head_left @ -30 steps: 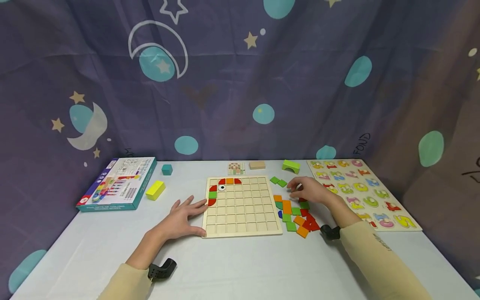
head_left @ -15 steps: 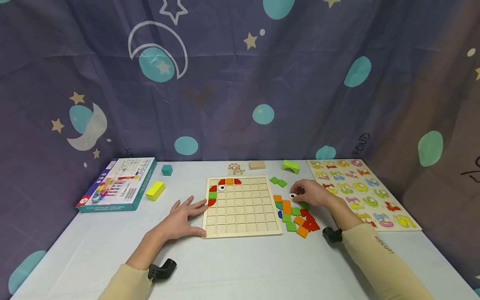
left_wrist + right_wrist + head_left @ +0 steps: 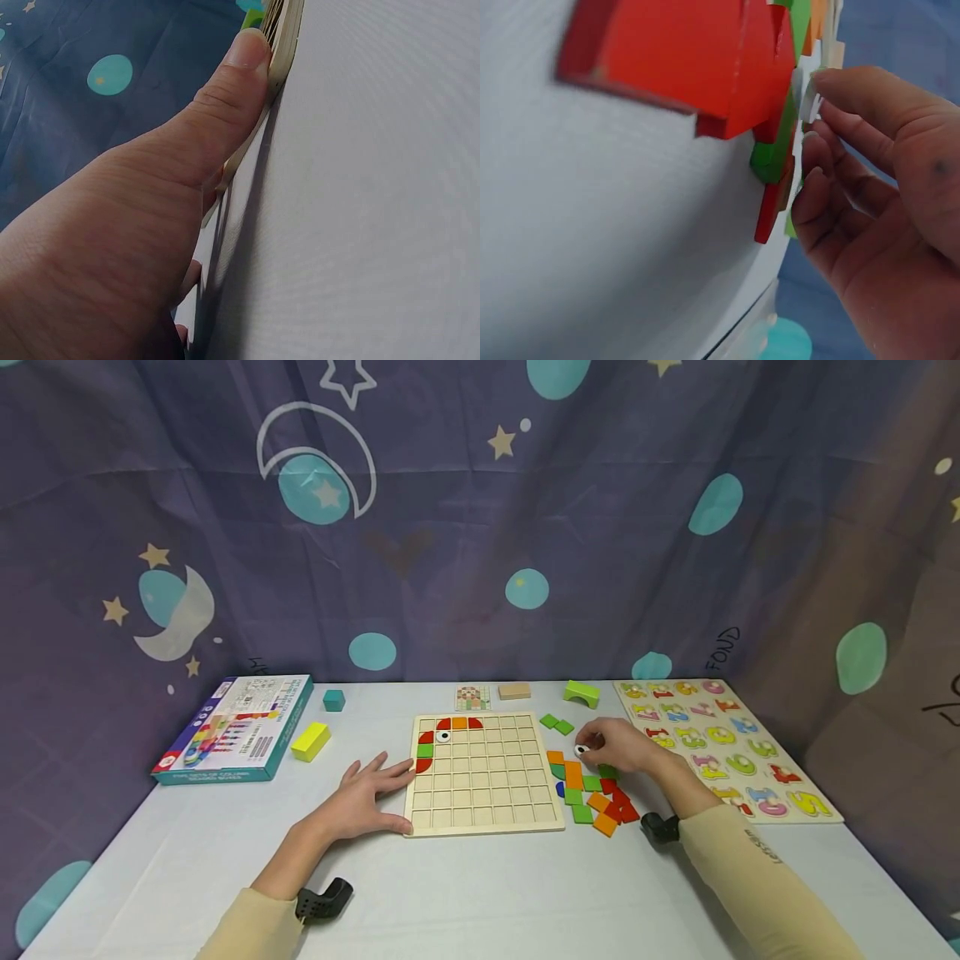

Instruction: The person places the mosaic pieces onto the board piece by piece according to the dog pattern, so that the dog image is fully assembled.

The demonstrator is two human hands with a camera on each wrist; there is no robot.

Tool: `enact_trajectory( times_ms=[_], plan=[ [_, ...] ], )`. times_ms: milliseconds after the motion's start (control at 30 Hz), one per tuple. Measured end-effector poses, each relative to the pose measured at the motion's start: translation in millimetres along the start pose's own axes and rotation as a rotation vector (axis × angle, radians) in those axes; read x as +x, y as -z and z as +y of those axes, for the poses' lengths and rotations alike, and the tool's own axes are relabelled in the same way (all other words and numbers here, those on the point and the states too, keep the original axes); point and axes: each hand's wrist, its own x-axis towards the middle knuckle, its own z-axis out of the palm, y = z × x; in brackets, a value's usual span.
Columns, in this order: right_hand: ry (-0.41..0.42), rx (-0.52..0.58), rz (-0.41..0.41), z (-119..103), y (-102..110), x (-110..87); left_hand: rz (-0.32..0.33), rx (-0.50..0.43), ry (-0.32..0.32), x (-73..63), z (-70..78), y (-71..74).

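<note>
A wooden grid board (image 3: 487,797) lies mid-table. My left hand (image 3: 362,802) rests at its left edge, fingers spread and straight; in the left wrist view the thumb (image 3: 217,97) touches the board's side. Several red, green and orange pieces sit in the board's upper left cells, with a white eye tile (image 3: 443,736) among them. To the right of the board, my right hand (image 3: 621,746) pinches another white eye tile (image 3: 581,750) between thumb and finger, above the pile of loose tiles (image 3: 592,783). The right wrist view shows this tile's pale edge (image 3: 808,103).
Two green tiles (image 3: 557,723) lie beyond the pile. A pattern card (image 3: 472,697), a beige block (image 3: 514,691) and a green arch block (image 3: 582,693) stand behind. At right lies a number puzzle board (image 3: 738,752); at left, a box (image 3: 236,727), a yellow block (image 3: 311,741) and a teal cube (image 3: 333,699).
My right hand has picked up an eye tile from the pile area and shifted it slightly left. The left hand and the board stay in place.
</note>
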Motion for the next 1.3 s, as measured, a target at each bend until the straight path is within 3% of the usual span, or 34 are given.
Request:
enact_trajectory(
  times_ms=[333,533,1000,1300],
  plan=[
    [0.053,0.055,0.043,-18,-3,7.1,-0.008,0.006,0.007,-0.5,0.8,0.8],
    [0.129,0.079,0.053,-35,-11,18.2,-0.001,0.01,0.007,-1.7,3.6,3.1],
    [0.242,0.214,0.013,-77,-33,48.9,0.003,0.004,0.012,-1.5,2.9,0.9],
    [0.257,0.176,-0.005,-91,-42,70.1,-0.001,0.001,0.016,-1.2,4.3,1.4]
  ],
)
